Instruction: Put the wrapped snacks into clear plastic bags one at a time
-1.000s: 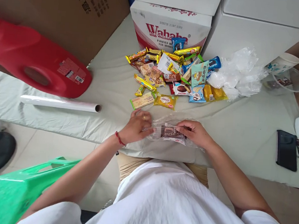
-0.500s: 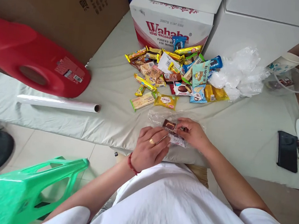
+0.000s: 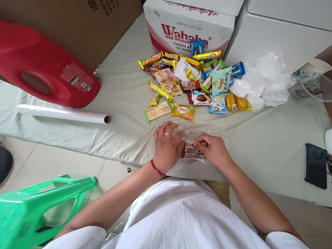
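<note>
A small brown snack packet (image 3: 192,151) lies in clear plastic wrap (image 3: 196,134) at the near edge of the cloth-covered table (image 3: 270,142). My left hand (image 3: 167,145), with a ring and a red wrist string, curls its fingers over the packet's left end and the wrap. My right hand (image 3: 215,149) pinches the packet's right end. Both hands are closed on it.
A heap of wrapped snacks (image 3: 193,84) lies further back, before a Wahaha carton (image 3: 187,28). Crumpled clear bags (image 3: 265,81) sit right of it. A roll of film (image 3: 63,114), a red stool (image 3: 39,63), a green stool (image 3: 25,209) and a phone (image 3: 315,165) surround me.
My left hand moved from the near side of the packet up onto its left end. The packet turned a little and now sits between both hands.
</note>
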A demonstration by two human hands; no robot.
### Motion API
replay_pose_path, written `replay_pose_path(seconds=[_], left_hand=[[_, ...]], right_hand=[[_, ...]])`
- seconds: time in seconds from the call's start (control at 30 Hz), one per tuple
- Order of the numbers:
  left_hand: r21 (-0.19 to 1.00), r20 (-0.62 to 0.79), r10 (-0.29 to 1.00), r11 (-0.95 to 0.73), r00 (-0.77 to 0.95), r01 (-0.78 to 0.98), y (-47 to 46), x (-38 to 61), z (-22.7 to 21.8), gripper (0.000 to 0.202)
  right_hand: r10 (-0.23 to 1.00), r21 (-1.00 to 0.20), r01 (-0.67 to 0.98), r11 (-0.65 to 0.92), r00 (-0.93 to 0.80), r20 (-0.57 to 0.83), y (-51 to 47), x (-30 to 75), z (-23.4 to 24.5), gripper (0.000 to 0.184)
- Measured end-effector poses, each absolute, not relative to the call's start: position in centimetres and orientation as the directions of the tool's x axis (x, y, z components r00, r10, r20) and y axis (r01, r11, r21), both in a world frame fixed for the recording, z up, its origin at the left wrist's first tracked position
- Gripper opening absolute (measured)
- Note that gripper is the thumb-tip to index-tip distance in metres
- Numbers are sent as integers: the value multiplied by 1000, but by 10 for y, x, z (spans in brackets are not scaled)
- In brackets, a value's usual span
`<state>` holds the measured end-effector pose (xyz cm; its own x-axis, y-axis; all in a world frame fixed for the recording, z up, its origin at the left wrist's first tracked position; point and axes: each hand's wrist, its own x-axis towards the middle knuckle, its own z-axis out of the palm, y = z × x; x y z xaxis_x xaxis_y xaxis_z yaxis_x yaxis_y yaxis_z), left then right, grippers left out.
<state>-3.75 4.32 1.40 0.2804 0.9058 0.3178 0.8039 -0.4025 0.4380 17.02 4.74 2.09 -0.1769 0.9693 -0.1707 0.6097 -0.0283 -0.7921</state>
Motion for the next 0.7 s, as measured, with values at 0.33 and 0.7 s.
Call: replay_pose_path(seconds=[0.33,0.7], left_hand=[[320,418,735,-669,533,671,20,-16,0,28],[234,470,713,-669,521,705,24,-13,-2,18]], right_hand=[[956,-795,601,-87,-174,-237,54,187,22,17],[782,-716,629,-302,-266,-563,20,278,35,44]])
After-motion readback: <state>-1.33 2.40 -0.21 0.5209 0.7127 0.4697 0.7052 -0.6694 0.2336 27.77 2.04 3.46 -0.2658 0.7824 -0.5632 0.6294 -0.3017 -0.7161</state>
